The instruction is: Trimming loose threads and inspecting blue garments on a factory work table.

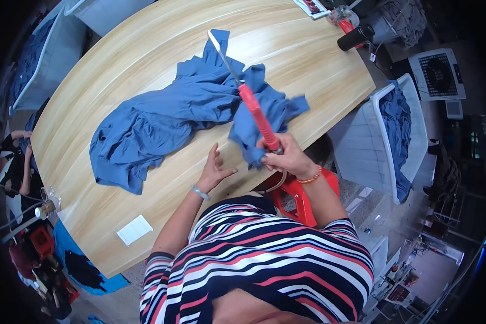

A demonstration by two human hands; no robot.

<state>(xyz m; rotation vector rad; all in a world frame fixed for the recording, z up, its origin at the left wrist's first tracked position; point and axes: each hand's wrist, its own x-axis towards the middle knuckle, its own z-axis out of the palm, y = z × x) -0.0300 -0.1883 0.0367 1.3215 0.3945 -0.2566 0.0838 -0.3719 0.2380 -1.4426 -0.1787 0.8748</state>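
My right hand (pixel 289 156) is closed around the lower end of a red-handled tool (pixel 258 116). A long thin metal piece (pixel 224 56) extends from the handle and ends in a pale tip; its exact kind is not clear. Beneath it, a crumpled blue garment (pixel 167 110) spreads across the wooden table (pixel 86 65). Part of the cloth hangs close to my right hand, and I cannot tell whether the fingers also touch it. Near the table's front edge, my left hand (pixel 216 173) has its fingers apart and holds nothing.
A white card (pixel 135 230) lies at the front left of the table. White bins (pixel 362 129) with blue cloth stand right and far left. A red stool (pixel 305 202) is under my right arm. A black cylinder (pixel 356 38) sits at the far right edge. Other people are at left.
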